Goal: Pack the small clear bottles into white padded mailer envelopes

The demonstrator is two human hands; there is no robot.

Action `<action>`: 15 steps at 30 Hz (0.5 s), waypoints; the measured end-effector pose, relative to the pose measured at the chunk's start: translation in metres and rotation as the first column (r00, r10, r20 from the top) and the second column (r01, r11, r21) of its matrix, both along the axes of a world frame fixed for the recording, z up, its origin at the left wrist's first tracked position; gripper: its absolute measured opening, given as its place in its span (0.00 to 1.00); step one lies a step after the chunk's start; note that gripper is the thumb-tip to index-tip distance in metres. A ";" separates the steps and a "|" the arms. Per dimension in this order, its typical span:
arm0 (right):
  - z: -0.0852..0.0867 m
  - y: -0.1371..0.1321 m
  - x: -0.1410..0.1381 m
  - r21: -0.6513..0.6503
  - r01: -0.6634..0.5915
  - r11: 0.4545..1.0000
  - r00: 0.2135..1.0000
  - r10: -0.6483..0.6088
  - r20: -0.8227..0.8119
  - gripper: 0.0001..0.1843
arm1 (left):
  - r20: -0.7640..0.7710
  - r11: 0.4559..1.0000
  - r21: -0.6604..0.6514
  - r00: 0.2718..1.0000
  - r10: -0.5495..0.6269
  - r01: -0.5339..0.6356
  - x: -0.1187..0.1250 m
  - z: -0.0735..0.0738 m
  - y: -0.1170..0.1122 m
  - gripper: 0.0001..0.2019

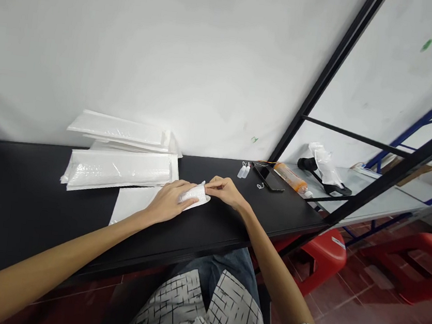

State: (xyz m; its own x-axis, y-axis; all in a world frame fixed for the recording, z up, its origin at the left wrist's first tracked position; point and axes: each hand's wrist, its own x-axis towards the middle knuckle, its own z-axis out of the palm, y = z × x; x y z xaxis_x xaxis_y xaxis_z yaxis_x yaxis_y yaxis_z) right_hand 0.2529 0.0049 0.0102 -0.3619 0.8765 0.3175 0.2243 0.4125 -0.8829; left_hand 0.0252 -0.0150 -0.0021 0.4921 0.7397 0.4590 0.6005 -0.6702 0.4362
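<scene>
My left hand [170,198] lies over a white bubble-wrap bundle [192,194], its fingers and thumb closed around it from the left. The bundle looks rolled or folded, and part of it is hidden by the fingers. At its right end, my right hand [226,190] pinches the edge between thumb and fingertips. Beneath and to the left of the left hand, a flat white sheet or mailer [129,204] rests on the black table [38,214]. Just behind it are stacked white padded mailers [119,172], with bubble lining showing through.
Two small white tags [243,170], a black phone [267,178] and an orange-labelled plastic bottle [292,179] lie to the right. A black metal post [372,195] slants up by the table's right end. Red stools [322,255] stand below it. A white wall [172,63] rises behind.
</scene>
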 end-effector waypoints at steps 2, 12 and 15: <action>-0.001 0.000 0.000 -0.009 -0.004 1.000 1.000 0.004 0.003 0.11 | 0.051 1.000 0.006 0.998 -0.027 0.027 0.001 0.001 -0.001 0.24; -0.006 0.004 0.007 0.121 0.203 0.972 0.950 -0.226 0.217 0.17 | 0.143 0.999 0.039 0.990 -0.007 0.002 0.001 -0.002 0.000 0.20; -0.005 0.004 0.011 0.018 0.177 0.984 0.947 -0.176 0.268 0.18 | 0.142 0.999 0.037 0.990 -0.007 0.002 0.001 -0.002 -0.001 0.20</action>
State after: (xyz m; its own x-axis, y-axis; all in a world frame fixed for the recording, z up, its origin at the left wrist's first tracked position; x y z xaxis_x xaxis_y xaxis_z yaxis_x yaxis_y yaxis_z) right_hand 0.2643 0.0092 0.0049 -0.2720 0.9357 0.2245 0.5211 0.3394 -0.7831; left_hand 0.0265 -0.0159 -0.0042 0.4230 0.7190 0.5515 0.5311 -0.6899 0.4920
